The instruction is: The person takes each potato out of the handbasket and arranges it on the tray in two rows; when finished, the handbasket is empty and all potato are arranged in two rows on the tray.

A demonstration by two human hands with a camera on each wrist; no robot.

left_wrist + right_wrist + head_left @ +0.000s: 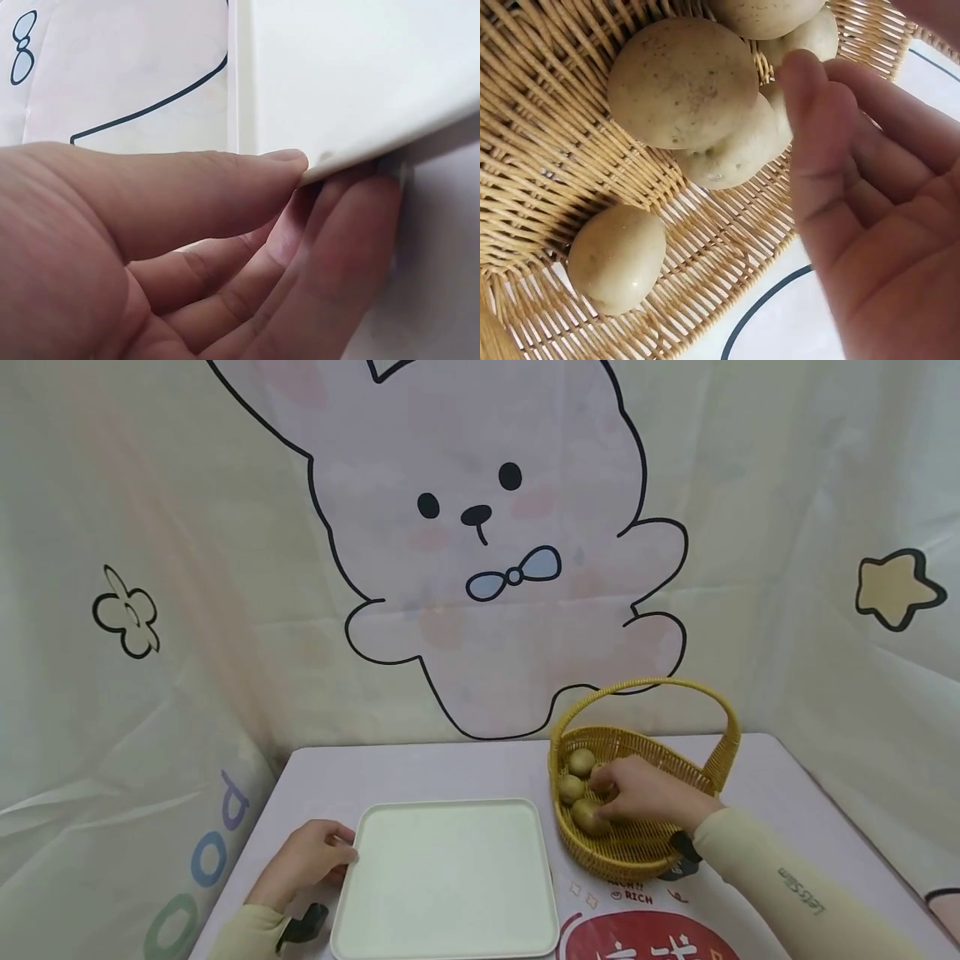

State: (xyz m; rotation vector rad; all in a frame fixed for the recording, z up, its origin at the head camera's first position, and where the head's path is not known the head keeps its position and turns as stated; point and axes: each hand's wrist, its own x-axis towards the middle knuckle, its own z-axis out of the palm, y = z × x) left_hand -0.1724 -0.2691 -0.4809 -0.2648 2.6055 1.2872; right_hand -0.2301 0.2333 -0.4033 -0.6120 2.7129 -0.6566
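Observation:
A white rectangular tray (450,877) lies on the table in the head view. My left hand (311,860) pinches its left rim: in the left wrist view the thumb (225,191) is on top and the fingers (352,255) are underneath. To the right stands a yellow wicker basket (637,852) with a tall handle, and several potatoes (682,82) lie in it. My right hand (645,789) reaches into the basket, its bent fingers (821,142) right beside the clustered potatoes, with no potato visible in its grasp. A single potato (619,259) lies apart from the others.
The table (330,777) has a pale cover, with a red printed patch (645,939) in front of the basket. A curtain (285,693) with a cartoon animal hangs behind the table. The basket's handle (652,683) arches above the right hand.

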